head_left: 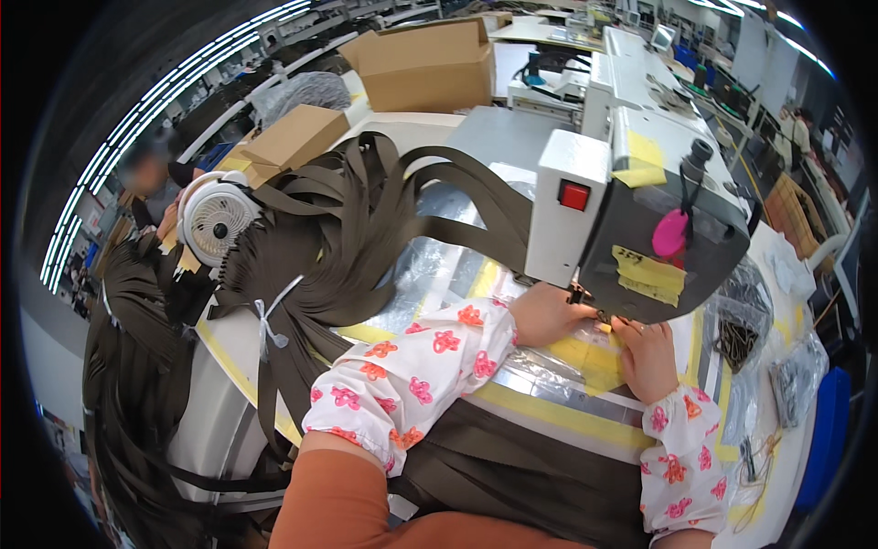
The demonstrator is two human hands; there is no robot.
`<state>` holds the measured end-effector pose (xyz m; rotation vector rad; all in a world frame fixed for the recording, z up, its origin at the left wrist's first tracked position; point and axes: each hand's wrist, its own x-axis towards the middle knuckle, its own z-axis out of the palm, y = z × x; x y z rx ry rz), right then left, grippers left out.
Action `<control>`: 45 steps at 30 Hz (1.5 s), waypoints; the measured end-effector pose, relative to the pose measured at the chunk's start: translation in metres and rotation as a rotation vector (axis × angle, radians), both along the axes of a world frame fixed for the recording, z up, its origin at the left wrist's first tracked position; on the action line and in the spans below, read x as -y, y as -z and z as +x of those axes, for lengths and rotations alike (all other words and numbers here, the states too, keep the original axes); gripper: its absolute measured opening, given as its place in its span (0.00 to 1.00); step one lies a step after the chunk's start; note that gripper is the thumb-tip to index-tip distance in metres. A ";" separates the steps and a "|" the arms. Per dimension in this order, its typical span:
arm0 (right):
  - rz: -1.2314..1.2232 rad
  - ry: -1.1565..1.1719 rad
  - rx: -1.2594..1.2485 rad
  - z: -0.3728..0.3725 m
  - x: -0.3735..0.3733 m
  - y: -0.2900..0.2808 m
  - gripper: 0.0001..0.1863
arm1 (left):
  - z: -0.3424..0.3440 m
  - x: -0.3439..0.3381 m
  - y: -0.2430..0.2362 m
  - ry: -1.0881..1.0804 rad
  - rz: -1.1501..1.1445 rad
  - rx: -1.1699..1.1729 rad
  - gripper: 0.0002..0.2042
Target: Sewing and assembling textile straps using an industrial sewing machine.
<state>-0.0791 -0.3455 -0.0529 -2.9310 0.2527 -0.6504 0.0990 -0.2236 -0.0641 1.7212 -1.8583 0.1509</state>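
Observation:
Under the head of a white and grey industrial sewing machine (pixel 572 197), both my hands meet close to the needle area. My left hand (pixel 546 314) comes in from the left, its fingers drawn together and partly hidden behind the machine head. Opposite it, my right hand (pixel 647 355) has its thumb and fingers closed near a small yellowish bit; what either hand grips is too small to make out. Dark olive fabric strips (pixel 476 240) run from a big looped bundle (pixel 343 197) at the left toward the machine. White sleeves with pink and orange flowers cover both my forearms.
Yellow tape (pixel 549 416) and clear film edge the work surface. More dark strips (pixel 540 467) lie over my lap and hang (pixel 137 366) at far left. A white fan (pixel 219 224), cardboard boxes (pixel 421 69) and a person (pixel 151 188) are beyond. Plastic bags (pixel 739 320) lie right.

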 end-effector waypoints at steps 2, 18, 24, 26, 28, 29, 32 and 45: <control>0.067 0.030 -0.074 0.000 0.003 0.002 0.19 | 0.000 0.002 0.002 -0.001 -0.022 0.008 0.07; -0.032 -0.015 -0.047 -0.006 -0.013 0.001 0.10 | -0.007 -0.008 -0.005 0.238 0.181 0.328 0.07; -0.007 -0.013 -0.100 -0.006 -0.013 -0.003 0.10 | -0.009 -0.007 -0.003 0.181 0.183 0.241 0.06; -0.023 -0.017 -0.113 -0.006 -0.015 -0.008 0.11 | -0.007 -0.007 -0.005 0.195 0.231 0.180 0.05; -0.017 0.000 -0.141 -0.003 -0.013 -0.011 0.11 | -0.006 -0.007 -0.004 0.195 0.128 0.165 0.04; 0.018 0.034 -0.193 -0.002 -0.014 -0.011 0.12 | -0.005 -0.007 -0.002 0.204 0.116 0.145 0.04; 0.053 -0.048 -0.129 -0.005 -0.009 -0.006 0.12 | -0.003 -0.004 0.006 0.222 0.004 0.038 0.04; 0.137 0.012 -0.194 0.007 0.002 -0.011 0.15 | 0.008 0.000 0.006 -0.048 0.172 0.081 0.13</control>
